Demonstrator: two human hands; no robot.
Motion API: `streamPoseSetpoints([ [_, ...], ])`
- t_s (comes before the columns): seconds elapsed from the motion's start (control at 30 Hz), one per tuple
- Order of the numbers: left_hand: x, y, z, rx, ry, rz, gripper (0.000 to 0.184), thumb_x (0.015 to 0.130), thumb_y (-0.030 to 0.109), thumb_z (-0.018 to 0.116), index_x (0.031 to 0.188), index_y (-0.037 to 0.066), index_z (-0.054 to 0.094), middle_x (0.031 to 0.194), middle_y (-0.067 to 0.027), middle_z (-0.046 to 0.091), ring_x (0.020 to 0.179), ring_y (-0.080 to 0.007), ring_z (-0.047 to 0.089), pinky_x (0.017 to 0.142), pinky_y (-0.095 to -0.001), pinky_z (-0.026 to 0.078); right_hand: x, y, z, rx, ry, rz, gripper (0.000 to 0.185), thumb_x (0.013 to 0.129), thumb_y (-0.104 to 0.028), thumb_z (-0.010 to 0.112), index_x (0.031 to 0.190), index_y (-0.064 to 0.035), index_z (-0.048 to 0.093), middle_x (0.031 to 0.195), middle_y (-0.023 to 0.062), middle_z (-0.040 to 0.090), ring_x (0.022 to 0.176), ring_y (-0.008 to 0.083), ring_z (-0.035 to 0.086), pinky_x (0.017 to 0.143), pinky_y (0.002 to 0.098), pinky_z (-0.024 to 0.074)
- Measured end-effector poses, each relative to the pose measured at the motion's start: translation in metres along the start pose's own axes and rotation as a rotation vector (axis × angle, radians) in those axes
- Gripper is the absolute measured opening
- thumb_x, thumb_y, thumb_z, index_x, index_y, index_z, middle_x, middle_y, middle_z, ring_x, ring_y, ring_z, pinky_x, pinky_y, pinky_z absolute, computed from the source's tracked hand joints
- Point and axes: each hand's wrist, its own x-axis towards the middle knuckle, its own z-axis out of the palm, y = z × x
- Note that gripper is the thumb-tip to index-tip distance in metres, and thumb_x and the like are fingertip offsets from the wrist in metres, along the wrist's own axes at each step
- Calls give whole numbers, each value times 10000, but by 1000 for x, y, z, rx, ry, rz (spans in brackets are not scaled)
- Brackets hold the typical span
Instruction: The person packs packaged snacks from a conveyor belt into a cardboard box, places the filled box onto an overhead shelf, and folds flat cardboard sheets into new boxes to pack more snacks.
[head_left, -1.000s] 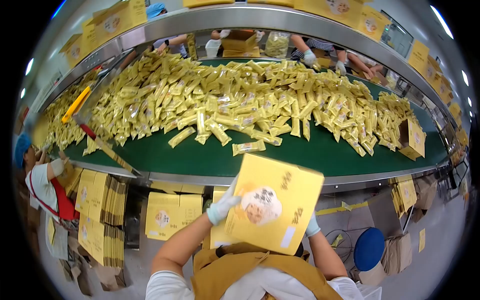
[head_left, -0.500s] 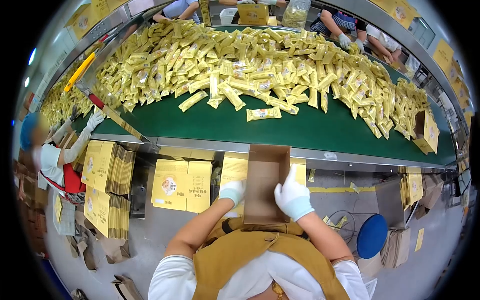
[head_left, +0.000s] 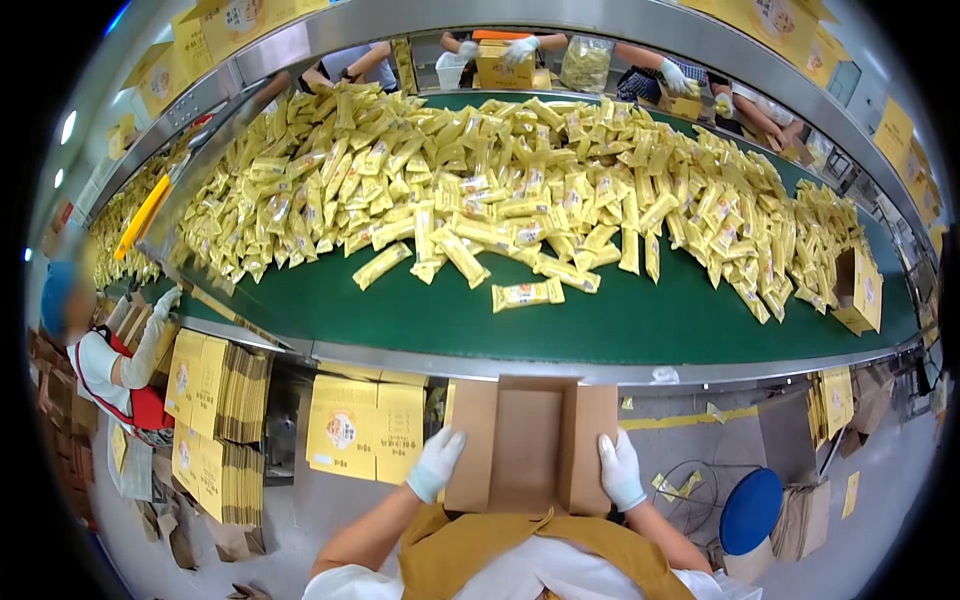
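An open cardboard box (head_left: pixel 530 440) is held in front of my body, its brown inside facing up and its side flaps spread outward. My gloved left hand (head_left: pixel 436 464) grips the left flap, and my gloved right hand (head_left: pixel 621 470) grips the right one. The box's far edge meets the metal rim of the green conveyor (head_left: pixel 420 325). On the belt lies a large heap of yellow wrapped packets (head_left: pixel 500 190), with one single packet (head_left: pixel 528 294) lying nearest to the box.
Flat yellow cartons (head_left: pixel 345 428) and stacked folded cartons (head_left: pixel 225 390) stand lower left. A co-worker (head_left: pixel 105 360) in a red apron is at the far left. A blue stool (head_left: pixel 751 511) stands lower right. Other workers' hands show across the belt. Another open box (head_left: pixel 858 290) sits right.
The box went from showing its printed yellow face to showing its open brown inside, and its side flaps have since spread outward. My hands have moved to those flaps.
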Motion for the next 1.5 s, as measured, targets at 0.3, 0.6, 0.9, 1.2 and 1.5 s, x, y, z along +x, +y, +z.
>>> streamPoseSetpoints([
  [0.3,110,28,15,938,440,827,481,898,132,635,1345,-9,530,1333,-244,537,1226,-439,498,1095,-540,361,115,-28,15,-768,313,-527,488,890,-131,651,1344,0,530,1248,235,562,1113,413,536,977,494,423],
  [0.6,338,170,-10,1436,372,383,589,903,638,514,1371,290,601,1479,-103,513,1412,-360,386,1133,-670,208,400,-64,-12,-963,53,-123,581,923,-604,540,1375,-243,597,1554,158,377,1408,484,335,1102,639,294],
  [0.9,359,166,7,1531,153,352,610,877,689,486,1353,332,617,1205,-34,668,1231,-260,526,1047,-619,324,415,-60,33,-1169,-7,37,710,769,-643,659,1389,-306,586,1588,146,326,1365,516,357,1068,618,369],
  [1.2,271,120,-13,1365,152,613,678,791,587,699,1389,289,583,1227,-130,565,1182,-326,524,1004,-503,369,318,-40,12,-1153,19,-214,516,864,-495,632,1330,-274,610,1343,121,572,1213,503,495,983,590,409],
  [1.5,207,95,-40,1440,27,633,945,774,570,735,1531,128,384,1506,-229,389,1436,-378,328,1175,-545,224,274,-11,-28,-949,291,-160,670,888,-231,596,1508,-90,383,1441,231,504,1305,428,484,1121,565,328],
])
